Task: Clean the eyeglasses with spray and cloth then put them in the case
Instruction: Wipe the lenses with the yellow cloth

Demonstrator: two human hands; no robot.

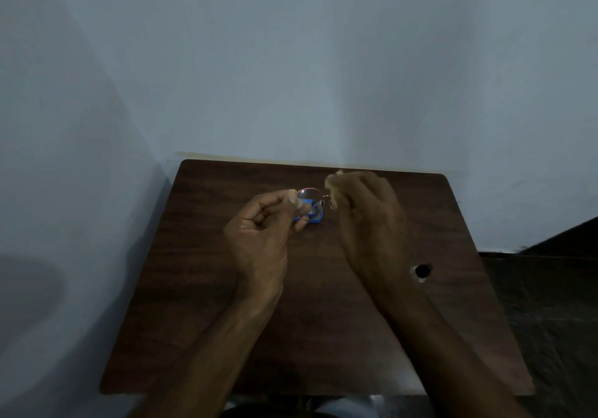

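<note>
Thin-rimmed eyeglasses (309, 198) with round lenses are held above the middle of the dark wooden table (200, 288). My left hand (265, 223) pinches the left lens rim between thumb and fingers. My right hand (365, 213) is closed around a pale yellowish cloth (333, 188), pressed against the right lens, which the cloth and fingers hide. A blue object (315, 218), possibly the case, lies on the table directly below the glasses, mostly hidden by them. No spray bottle is visible.
The table stands against a pale wall at its far edge and close to a wall on the left. A round cable hole (422, 271) is in the tabletop on the right. Dark floor lies to the right.
</note>
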